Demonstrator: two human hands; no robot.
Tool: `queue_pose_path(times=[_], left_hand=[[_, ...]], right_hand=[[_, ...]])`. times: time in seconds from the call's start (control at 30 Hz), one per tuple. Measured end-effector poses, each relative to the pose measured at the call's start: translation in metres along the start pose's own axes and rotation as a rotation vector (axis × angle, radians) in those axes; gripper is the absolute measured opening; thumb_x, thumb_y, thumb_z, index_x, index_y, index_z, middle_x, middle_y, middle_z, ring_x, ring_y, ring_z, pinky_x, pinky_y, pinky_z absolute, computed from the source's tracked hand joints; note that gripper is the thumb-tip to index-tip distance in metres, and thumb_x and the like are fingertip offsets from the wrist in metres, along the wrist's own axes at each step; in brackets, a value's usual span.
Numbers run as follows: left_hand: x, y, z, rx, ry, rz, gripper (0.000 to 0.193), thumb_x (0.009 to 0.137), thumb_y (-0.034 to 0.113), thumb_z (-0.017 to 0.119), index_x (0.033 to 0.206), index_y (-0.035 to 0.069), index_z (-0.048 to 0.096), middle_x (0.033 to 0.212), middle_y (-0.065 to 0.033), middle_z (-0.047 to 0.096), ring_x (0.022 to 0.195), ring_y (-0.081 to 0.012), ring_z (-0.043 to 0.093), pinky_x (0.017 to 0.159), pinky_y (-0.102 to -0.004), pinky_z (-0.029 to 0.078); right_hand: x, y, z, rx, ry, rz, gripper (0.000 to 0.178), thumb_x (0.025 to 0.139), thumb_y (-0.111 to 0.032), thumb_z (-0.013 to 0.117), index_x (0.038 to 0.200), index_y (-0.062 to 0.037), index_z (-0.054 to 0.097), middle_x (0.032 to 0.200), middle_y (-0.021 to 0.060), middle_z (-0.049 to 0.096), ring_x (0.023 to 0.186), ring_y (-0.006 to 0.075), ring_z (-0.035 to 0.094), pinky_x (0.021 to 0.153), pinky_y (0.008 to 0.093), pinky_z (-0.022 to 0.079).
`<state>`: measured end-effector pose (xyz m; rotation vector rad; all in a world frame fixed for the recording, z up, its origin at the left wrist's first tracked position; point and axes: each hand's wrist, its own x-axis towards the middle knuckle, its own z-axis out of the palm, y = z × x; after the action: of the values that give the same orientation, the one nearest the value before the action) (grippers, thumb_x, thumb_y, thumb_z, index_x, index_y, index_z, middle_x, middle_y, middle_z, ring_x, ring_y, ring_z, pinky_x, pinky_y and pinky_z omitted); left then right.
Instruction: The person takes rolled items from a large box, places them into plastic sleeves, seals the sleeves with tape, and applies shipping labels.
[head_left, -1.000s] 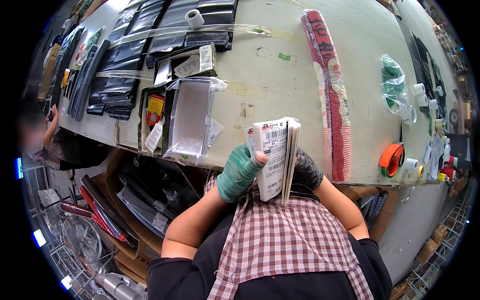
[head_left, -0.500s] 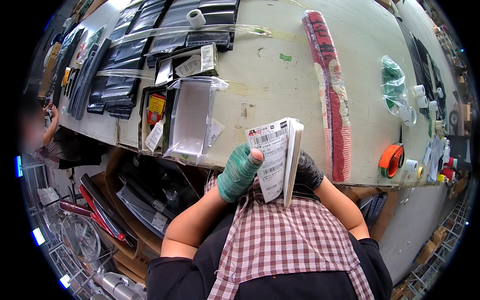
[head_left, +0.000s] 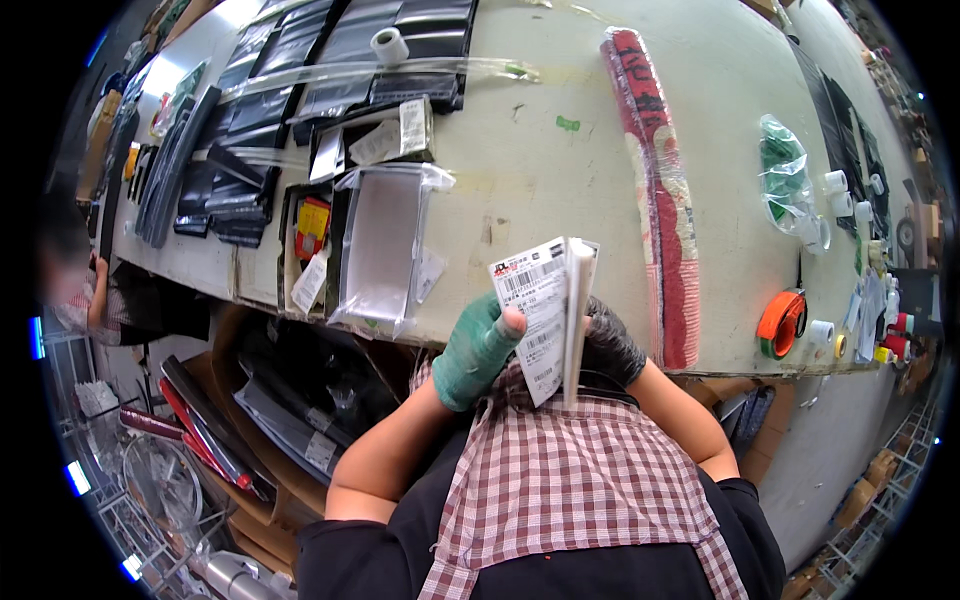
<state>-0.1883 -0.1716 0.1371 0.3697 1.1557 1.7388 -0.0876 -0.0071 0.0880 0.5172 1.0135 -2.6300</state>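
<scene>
A thick stack of white printed shipping labels [head_left: 540, 320] stands upright between my hands at the table's near edge. My left hand [head_left: 478, 345], in a green glove with a bare thumb tip, is closed on its left side, thumb across the front label. My right hand [head_left: 614, 345], in a dark grey glove, grips the stack from the right, thumb tip at its edge; its other fingers are partly hidden behind. Beyond my right hand lies a long, plastic-wrapped red and cream roll [head_left: 660, 210].
Left of my hands are a white-lined open box [head_left: 380, 240] and a carton with a red and yellow packet [head_left: 312, 222]. Black plastic bags [head_left: 400, 45] lie behind. On the right are an orange tape roll [head_left: 782, 322] and green items in clear plastic [head_left: 785, 175]. Another person works far left.
The front label has parted slightly from the stack, and its pages are turned more edge-on. My right thumb now shows at the edge. The other person's arm at far left has lowered.
</scene>
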Motion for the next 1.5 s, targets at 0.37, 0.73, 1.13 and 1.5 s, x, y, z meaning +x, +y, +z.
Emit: queue_pose_path(times=[0.37,0.73,1.13,1.5], left_hand=[[0.0,-0.01,0.006,0.057,0.413,0.042,0.048,0.089,0.022,0.063,0.127,0.0,0.045,0.114,-0.0107,0.058,0.102,-0.0186,0.057,0.087,-0.0316,0.047],[0.003,-0.013,0.011,-0.082,0.441,0.068,0.036,0.09,0.016,0.055,0.122,0.0,0.049,0.109,-0.0096,0.06,0.096,-0.0178,0.059,0.083,-0.0307,0.05],[-0.002,-0.018,-0.008,-0.006,0.281,-0.049,0.044,0.085,0.017,0.061,0.123,-0.003,0.048,0.112,-0.013,0.06,0.098,-0.0214,0.059,0.085,-0.0334,0.048],[-0.008,0.0,-0.02,-0.525,0.248,0.25,0.064,0.078,0.006,0.058,0.136,0.015,0.032,0.107,-0.0158,0.056,0.098,-0.0291,0.06,0.086,-0.041,0.052]], right_hand=[[0.012,-0.002,0.029,-0.698,0.158,-0.323,0.04,0.092,-0.023,0.057,0.122,-0.0015,0.043,0.105,0.0163,0.06,0.099,0.0229,0.059,0.084,0.0357,0.048],[0.017,0.007,0.016,-0.642,0.098,-0.229,0.037,0.094,-0.026,0.054,0.12,-0.0013,0.046,0.105,0.0132,0.059,0.1,0.0202,0.056,0.088,0.0352,0.045],[0.019,0.024,0.007,-0.612,0.039,-0.249,0.04,0.097,-0.028,0.047,0.126,-0.0004,0.044,0.112,0.0122,0.057,0.103,0.0176,0.053,0.089,0.0325,0.044],[0.01,0.001,0.034,-0.454,-0.11,0.153,0.057,0.092,-0.041,0.055,0.13,0.0001,0.045,0.112,0.0097,0.058,0.102,0.0162,0.055,0.089,0.0289,0.045]])
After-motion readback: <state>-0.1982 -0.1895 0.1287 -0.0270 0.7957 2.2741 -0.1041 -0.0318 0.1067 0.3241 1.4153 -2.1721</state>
